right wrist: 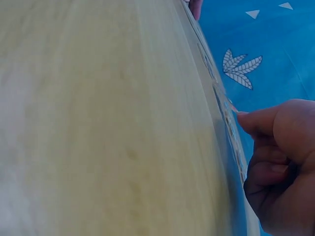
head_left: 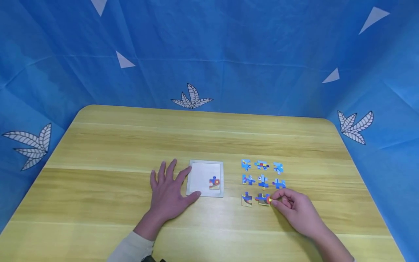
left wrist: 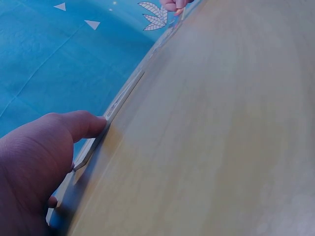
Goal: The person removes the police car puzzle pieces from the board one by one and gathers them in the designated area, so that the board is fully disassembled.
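Observation:
A square puzzle tray [head_left: 199,178] with a pale rim lies in front of me, one puzzle piece [head_left: 214,185] in its lower right corner. My left hand [head_left: 168,196] is spread at the tray's left side. Its thumb [left wrist: 91,124] rests on the near rim and its index finger touches the left rim. To the right, my right hand [head_left: 298,209] pinches the red-and-yellow tab of a blue jigsaw piece [head_left: 263,198] between thumb and index finger. The other fingers of that hand are curled in, as the right wrist view shows.
Several blue jigsaw pieces [head_left: 262,165] lie in rows right of the tray. A brown-and-blue piece [head_left: 247,199] sits left of the pinched one. The wooden table [head_left: 114,153] has rounded far corners and meets a blue patterned cloth [head_left: 209,54].

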Action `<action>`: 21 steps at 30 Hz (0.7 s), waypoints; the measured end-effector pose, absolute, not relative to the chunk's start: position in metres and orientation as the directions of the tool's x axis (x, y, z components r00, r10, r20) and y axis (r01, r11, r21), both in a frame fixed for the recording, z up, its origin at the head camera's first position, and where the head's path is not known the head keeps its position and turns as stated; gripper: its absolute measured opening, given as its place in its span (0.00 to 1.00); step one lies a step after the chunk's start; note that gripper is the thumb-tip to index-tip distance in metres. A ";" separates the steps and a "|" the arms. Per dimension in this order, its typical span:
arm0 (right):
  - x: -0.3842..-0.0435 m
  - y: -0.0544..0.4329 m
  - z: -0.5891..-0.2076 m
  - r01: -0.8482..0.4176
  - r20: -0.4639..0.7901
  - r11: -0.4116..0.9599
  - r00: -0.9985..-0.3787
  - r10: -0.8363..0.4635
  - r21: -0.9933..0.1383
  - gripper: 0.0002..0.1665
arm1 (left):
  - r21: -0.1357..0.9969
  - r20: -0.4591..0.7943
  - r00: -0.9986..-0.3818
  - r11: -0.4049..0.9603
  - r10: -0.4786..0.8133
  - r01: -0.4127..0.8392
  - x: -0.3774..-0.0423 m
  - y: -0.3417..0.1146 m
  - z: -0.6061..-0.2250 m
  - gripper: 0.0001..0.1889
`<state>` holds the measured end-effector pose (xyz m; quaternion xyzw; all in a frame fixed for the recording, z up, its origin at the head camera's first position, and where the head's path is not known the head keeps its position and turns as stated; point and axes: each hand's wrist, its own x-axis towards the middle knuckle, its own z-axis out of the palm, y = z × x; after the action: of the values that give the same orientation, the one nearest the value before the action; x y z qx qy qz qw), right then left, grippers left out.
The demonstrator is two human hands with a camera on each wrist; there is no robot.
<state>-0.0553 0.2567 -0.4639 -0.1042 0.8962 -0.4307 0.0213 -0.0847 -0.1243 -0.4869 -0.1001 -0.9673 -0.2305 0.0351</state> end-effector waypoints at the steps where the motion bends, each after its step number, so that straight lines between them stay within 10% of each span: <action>1: -0.055 0.257 -0.464 -0.173 0.054 0.615 -0.977 -0.208 -0.769 0.08 | 0.438 0.114 -0.978 0.874 0.177 0.209 -0.085 -0.124 -0.486 0.42; 21: -0.053 0.260 -0.466 -0.214 0.055 0.678 -0.967 -0.248 -0.703 0.11 | 0.441 0.124 -0.975 0.870 0.183 0.219 -0.085 -0.125 -0.487 0.42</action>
<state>-0.0528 0.2601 -0.4665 -0.1260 0.9158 -0.3808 0.0221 -0.0850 -0.1254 -0.4875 -0.1041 -0.9662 -0.2324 0.0392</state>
